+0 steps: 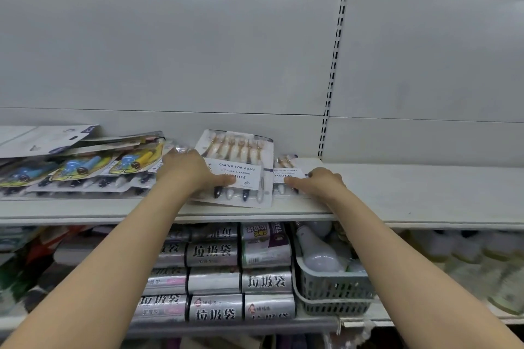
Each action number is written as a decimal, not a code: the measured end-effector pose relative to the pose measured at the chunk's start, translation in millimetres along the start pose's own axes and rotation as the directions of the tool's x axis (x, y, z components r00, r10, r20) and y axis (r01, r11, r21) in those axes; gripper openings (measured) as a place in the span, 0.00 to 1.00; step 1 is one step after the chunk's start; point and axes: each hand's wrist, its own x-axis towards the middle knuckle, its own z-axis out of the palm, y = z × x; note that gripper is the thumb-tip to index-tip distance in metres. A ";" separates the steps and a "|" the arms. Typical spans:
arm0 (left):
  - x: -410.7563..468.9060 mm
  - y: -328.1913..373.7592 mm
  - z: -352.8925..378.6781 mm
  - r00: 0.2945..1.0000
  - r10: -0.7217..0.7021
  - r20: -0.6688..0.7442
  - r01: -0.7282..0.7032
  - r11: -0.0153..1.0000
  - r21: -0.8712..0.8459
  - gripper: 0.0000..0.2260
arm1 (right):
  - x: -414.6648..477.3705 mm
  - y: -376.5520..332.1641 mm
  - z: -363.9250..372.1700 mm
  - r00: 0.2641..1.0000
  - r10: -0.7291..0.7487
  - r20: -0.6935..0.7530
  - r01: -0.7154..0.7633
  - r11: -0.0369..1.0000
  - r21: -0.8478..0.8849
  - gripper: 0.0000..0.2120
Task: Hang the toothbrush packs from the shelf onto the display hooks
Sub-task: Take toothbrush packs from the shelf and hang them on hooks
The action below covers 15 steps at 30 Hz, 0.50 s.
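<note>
A clear toothbrush pack (241, 156) with a white "CARING FOR GUMS" label lies tilted on the white shelf (411, 193). My left hand (190, 170) grips its left edge, thumb across the label. A second pack of the same kind (286, 167) lies partly under it on the right; my right hand (320, 181) rests on that pack with its thumb on the label. More packs with blue and yellow toys (85, 167) are piled at the left. No display hooks are in view.
A bare white back panel (198, 51) with a slotted upright (331, 76) rises behind the shelf. Below the shelf sit silver bag rolls (215, 269) and a grey basket (331, 292) holding light bulbs.
</note>
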 end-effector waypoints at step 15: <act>-43.6 -13.2 -2.3 0.946 -0.214 -0.243 0.020 0.787 -0.617 0.47 | -37.4 8.7 11.3 0.964 -0.259 -0.064 0.247 0.956 -0.158 0.22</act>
